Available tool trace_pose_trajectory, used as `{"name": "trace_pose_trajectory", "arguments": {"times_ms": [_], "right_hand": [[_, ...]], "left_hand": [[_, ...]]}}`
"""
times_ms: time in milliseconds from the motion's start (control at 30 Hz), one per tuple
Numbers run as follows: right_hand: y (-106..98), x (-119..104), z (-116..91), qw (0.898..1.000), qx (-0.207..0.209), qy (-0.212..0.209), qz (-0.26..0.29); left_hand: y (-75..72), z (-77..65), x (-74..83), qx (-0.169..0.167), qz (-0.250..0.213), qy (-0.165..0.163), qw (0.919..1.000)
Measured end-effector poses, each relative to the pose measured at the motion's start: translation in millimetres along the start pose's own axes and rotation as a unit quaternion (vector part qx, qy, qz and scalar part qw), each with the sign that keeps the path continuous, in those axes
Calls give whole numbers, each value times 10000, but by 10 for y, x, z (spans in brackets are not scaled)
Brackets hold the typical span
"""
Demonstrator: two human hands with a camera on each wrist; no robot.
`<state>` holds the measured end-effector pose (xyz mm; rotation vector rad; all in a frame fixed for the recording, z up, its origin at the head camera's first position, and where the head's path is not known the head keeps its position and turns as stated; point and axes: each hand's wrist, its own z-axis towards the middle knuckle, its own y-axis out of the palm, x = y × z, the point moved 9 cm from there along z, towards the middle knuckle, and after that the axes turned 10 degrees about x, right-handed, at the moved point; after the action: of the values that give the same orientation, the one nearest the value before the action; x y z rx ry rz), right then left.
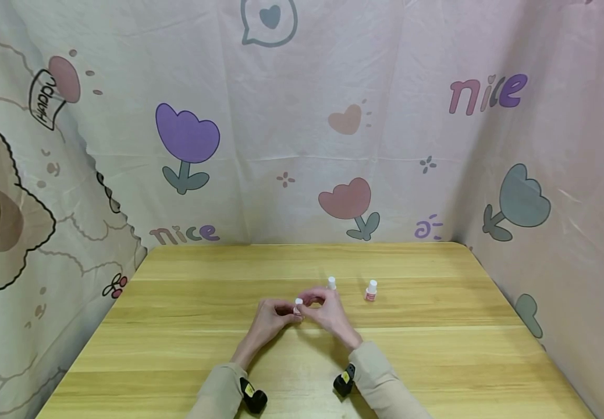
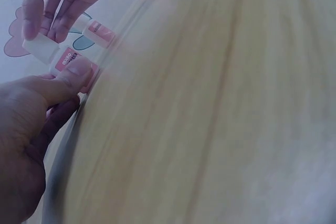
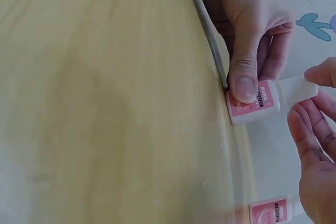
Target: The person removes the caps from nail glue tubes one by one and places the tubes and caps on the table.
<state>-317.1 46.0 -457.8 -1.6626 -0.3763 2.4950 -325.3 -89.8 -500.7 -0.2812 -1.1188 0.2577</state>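
In the head view both hands meet near the middle of the wooden table. My left hand (image 1: 269, 320) holds a small white bottle (image 3: 273, 107) with a pink label, its thumb pressed over the label in the right wrist view. The bottle stands upright at the tabletop. My right hand (image 1: 329, 313) pinches the white cap (image 3: 296, 88) on top of it between thumb and fingers. The cap sits on the bottle's neck; whether it is loose I cannot tell. Just behind the right hand is a second such bottle (image 1: 331, 283), partly hidden by that hand.
A third capped bottle (image 1: 370, 291) stands upright to the right of the hands. The wooden table (image 1: 187, 343) reaches back to a printed cloth (image 1: 281, 203) hung behind it and along both sides. A black wrist camera (image 1: 253, 397) is strapped to each beige sleeve.
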Motion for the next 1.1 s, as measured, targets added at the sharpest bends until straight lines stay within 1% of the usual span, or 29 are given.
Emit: {"name": "trace_pose_trajectory", "arguments": {"times_ms": [100, 167, 300, 333, 467, 567, 700, 800, 967, 1100], "right_hand": [[-36, -143, -28, 9999, -67, 133, -68], [-68, -238, -46, 9998, -20, 160, -113], [-88, -276, -53, 9996, 98, 138, -221], [-82, -264, -48, 9996, 107, 114, -229], [-32, -23, -9, 9994, 136, 102, -306], [-9, 127, 13, 9995, 199, 39, -235], [-15, 125, 9, 9998, 210, -21, -61], [-14, 131, 8, 9998, 201, -23, -47], [-22, 148, 16, 9994, 277, 59, -187], [-22, 158, 20, 9987, 343, 127, -353]], "left_hand": [[4, -1, -9, -19, 32, -90, 10000], [5, -2, -9, -31, 48, -150, 9999], [3, -2, 2, -33, 66, -195, 9998], [4, -2, 1, -37, 79, -213, 9997], [9, -1, -14, -52, 124, -299, 9995], [6, -3, -20, -54, 107, -333, 9994], [-1, -7, -16, -49, 72, -302, 9995], [0, -4, -17, -41, 60, -294, 9995], [-4, 0, -6, -6, 32, -211, 9998], [6, 2, 1, -39, 35, -197, 9998]]}}
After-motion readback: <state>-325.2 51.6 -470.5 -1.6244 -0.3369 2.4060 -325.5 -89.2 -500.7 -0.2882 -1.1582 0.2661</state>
